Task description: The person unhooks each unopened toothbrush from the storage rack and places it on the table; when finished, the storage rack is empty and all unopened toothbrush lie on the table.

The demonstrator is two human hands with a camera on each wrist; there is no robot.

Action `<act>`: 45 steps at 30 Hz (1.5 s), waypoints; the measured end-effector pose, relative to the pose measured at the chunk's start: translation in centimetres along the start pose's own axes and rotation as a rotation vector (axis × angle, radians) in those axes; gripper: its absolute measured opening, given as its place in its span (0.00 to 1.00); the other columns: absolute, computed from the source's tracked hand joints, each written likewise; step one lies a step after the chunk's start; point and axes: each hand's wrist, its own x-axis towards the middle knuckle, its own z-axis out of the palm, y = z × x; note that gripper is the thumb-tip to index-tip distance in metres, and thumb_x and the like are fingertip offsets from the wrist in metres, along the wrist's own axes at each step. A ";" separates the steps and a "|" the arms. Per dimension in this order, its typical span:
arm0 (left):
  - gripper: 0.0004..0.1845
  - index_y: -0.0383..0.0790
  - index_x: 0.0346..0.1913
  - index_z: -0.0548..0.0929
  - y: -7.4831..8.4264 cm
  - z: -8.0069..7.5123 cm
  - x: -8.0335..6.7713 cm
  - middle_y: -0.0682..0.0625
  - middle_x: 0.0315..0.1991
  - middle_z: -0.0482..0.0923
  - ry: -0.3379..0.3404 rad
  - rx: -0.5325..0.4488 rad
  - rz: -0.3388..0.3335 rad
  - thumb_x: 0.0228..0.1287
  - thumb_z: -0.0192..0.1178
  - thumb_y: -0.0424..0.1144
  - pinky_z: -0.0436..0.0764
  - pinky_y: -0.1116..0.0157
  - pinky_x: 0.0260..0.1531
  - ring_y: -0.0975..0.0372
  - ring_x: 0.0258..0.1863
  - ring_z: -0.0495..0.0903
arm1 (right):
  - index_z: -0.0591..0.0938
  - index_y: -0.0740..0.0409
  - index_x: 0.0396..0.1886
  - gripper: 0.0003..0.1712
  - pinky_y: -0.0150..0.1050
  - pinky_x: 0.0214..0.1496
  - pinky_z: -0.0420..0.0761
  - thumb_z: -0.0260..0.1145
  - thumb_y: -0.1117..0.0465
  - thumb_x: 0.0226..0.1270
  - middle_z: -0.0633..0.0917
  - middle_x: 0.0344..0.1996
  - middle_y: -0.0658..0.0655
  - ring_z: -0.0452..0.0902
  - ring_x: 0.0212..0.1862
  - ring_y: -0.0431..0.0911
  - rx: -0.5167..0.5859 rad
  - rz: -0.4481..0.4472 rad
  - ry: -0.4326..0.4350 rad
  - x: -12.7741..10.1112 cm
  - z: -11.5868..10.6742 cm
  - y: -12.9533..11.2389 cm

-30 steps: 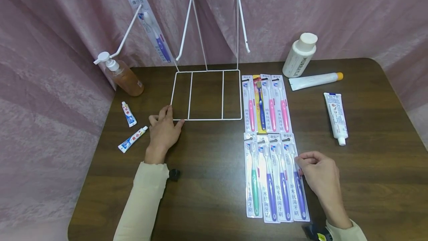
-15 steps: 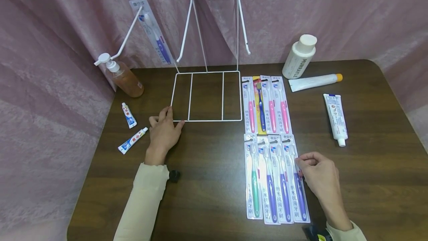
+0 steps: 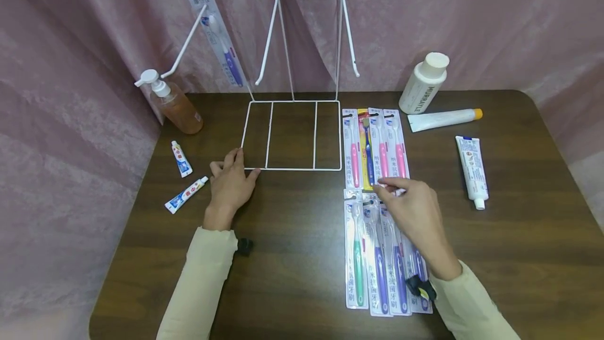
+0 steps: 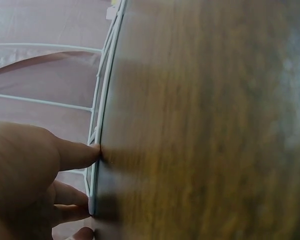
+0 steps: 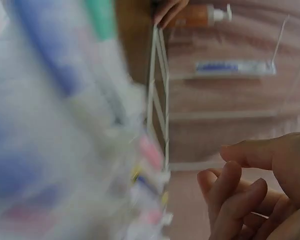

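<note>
Over toothbrush packs [image 3: 384, 256], right hand [image 3: 415, 211], fingers curled.

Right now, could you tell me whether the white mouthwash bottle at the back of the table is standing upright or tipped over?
Upright. The white mouthwash bottle stands on its base on the table, cap on top, beside the lying orange-capped tube.

I see my right hand [image 5: 255, 190] low at the right, fingers [image 5: 230, 180] loosely curled and holding nothing. Blurred toothbrush packs [image 5: 55, 100] fill the left. Beyond stand the white wire rack [image 5: 160, 100], 1 hanging toothbrush pack [image 5: 235, 66] and a pump bottle [image 5: 202, 15] (top edge).
</note>
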 end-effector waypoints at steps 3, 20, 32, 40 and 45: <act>0.43 0.30 0.92 0.56 -0.3 -0.3 0.0 0.35 0.94 0.52 0.000 0.010 -0.003 0.91 0.56 0.53 0.76 0.30 0.68 0.32 0.76 0.58 | 0.96 0.59 0.59 0.17 0.33 0.20 0.59 0.80 0.56 0.78 0.94 0.33 0.64 0.66 0.18 0.41 0.079 -0.098 -0.031 3.1 1.9 -3.3; 0.44 0.32 0.92 0.59 -0.1 0.1 -0.2 0.39 0.94 0.55 0.019 0.009 -0.011 0.90 0.59 0.54 0.78 0.31 0.69 0.34 0.75 0.62 | 0.94 0.51 0.65 0.17 0.36 0.43 0.83 0.75 0.54 0.83 0.96 0.60 0.57 0.94 0.40 0.49 0.340 -0.353 -0.015 17.4 11.1 -19.7; 0.43 0.33 0.91 0.62 -0.1 0.0 -0.3 0.41 0.93 0.58 0.050 -0.012 -0.023 0.88 0.62 0.54 0.77 0.33 0.69 0.36 0.74 0.63 | 0.86 0.52 0.78 0.26 0.38 0.65 0.88 0.70 0.53 0.87 0.91 0.72 0.54 0.94 0.61 0.50 0.298 -0.365 -0.041 22.1 13.7 -26.4; 0.43 0.34 0.91 0.63 0.1 -0.5 -0.6 0.41 0.93 0.59 0.052 -0.005 -0.018 0.88 0.62 0.54 0.77 0.35 0.68 0.36 0.73 0.63 | 0.87 0.61 0.75 0.22 0.28 0.39 0.89 0.69 0.59 0.89 0.93 0.68 0.60 0.95 0.51 0.49 0.436 -0.394 -0.090 22.7 14.6 -28.3; 0.43 0.33 0.91 0.63 -0.1 -0.9 -0.7 0.40 0.93 0.59 0.055 0.003 -0.004 0.88 0.62 0.54 0.78 0.34 0.67 0.35 0.73 0.63 | 0.91 0.62 0.66 0.17 0.28 0.36 0.86 0.70 0.60 0.88 0.96 0.58 0.60 0.88 0.33 0.41 0.489 -0.398 -0.072 22.6 14.7 -28.6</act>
